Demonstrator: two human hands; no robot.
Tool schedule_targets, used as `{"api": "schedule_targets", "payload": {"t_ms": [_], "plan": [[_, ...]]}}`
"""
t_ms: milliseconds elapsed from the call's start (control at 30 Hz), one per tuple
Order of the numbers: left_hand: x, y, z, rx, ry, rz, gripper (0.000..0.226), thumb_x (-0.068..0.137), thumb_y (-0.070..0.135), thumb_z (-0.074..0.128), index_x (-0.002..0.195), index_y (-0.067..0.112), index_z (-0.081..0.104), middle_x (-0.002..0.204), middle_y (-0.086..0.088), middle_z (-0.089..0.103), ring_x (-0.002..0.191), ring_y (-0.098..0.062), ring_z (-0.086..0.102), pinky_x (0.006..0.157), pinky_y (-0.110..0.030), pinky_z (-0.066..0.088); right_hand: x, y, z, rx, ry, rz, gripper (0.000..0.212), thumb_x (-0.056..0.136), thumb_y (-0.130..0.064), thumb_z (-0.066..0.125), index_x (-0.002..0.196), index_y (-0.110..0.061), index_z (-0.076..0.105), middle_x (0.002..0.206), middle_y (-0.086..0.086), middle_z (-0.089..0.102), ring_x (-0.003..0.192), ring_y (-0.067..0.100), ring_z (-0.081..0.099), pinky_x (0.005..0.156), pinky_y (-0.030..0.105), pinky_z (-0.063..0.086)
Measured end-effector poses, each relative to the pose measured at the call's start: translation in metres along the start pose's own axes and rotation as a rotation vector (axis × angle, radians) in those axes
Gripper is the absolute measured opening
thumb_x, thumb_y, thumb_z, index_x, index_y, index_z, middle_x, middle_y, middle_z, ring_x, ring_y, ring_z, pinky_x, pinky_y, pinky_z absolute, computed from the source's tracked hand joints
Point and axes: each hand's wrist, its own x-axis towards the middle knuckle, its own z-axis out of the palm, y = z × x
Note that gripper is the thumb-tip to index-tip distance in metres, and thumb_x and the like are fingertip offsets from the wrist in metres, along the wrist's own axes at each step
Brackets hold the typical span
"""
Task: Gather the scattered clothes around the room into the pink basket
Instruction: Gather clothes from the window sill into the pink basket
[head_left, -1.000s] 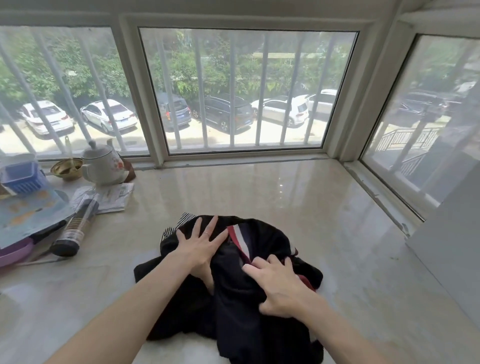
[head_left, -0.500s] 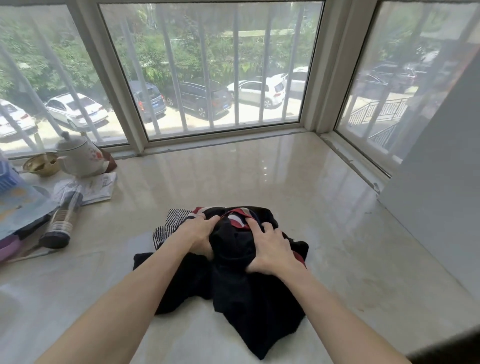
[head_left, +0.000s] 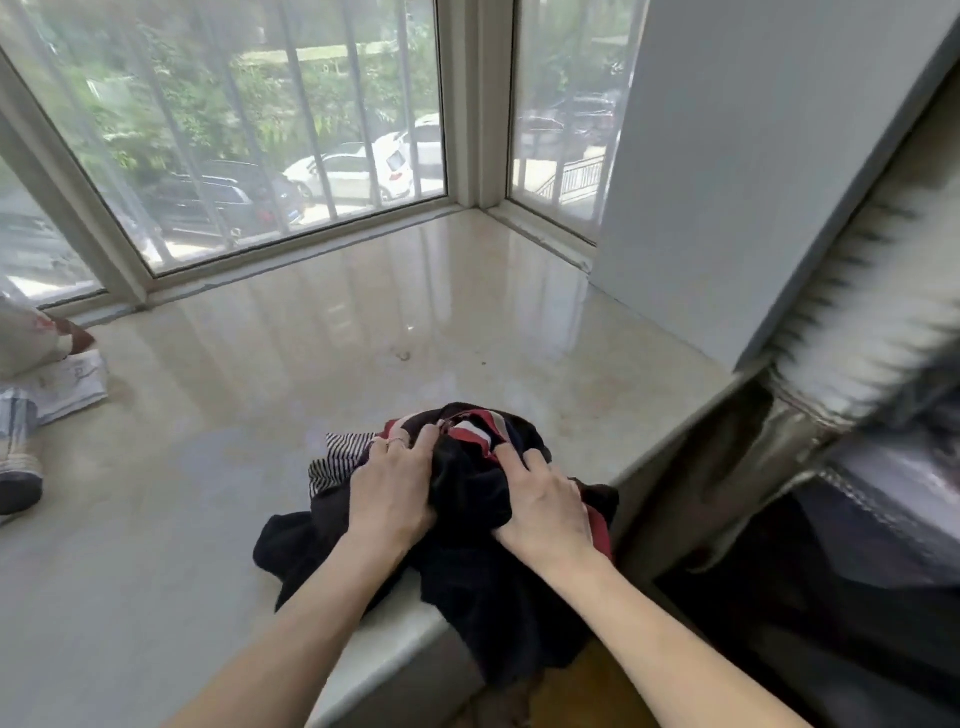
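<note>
The person stood at the wide marble window ledge (head_left: 291, 364) and had both bare hands on a bundle of dark clothes (head_left: 467, 525). The bundle lay at the front edge of the ledge, near its right end, and a part of the cloth hung down over the edge toward the floor. The left hand (head_left: 392, 491) was clenched on the left side of the bundle, its fingers bent into the black fabric; a thin ring (head_left: 396, 441) showed on 1 finger. The right hand (head_left: 545, 506) grasped the right side in the same way, with the fingers pressed into the cloth near a red and white striped part (head_left: 475, 428) at the top of the bundle. The 2 hands were close together, with a fold of black fabric gathered between them. A piece with fine black and white stripes (head_left: 337, 457) came out from under the left hand and rested on the marble.

At the far left of the ledge some printed papers (head_left: 67, 384) lay flat, and a blurred object (head_left: 18, 467) with a dark end lay just beside them. Behind the ledge there were large windows with white bars (head_left: 317, 135), and parked cars (head_left: 358, 169) were seen outside. On the right a pale grey wall panel (head_left: 753, 156) stood next to the ledge. The pink basket was not visible from here
</note>
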Motion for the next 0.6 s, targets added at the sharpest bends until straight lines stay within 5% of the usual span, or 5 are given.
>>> {"api": "schedule_targets", "payload": {"t_ms": [367,600], "plan": [[-0.106,0.102,0.012,0.067,-0.084,0.243,0.072,0.081,0.021,0.060,0.142,0.029,0.021,0.127,-0.008,0.046,0.113,-0.031,0.050,0.075,-0.038,0.050,-0.155,0.067,-0.015,0.001,0.035,0.202,0.060,0.074,-0.029,0.069,0.122,-0.032,0.034,0.106,0.000,0.044,0.104,0.029,0.049,0.071,0.045,0.053],[-0.176,0.252,0.040,0.086,-0.123,0.655,0.074,0.080,0.026,0.059,0.143,0.034,0.021,0.137,-0.003,0.043,0.108,-0.029,0.056,0.075,-0.038,0.049,-0.316,0.159,-0.047,-0.017,0.151,0.565,0.058,0.072,-0.031,0.072,0.118,-0.032,0.036,0.101,0.000,0.047,0.096,0.028,0.053,0.069,0.042,0.052]]}}
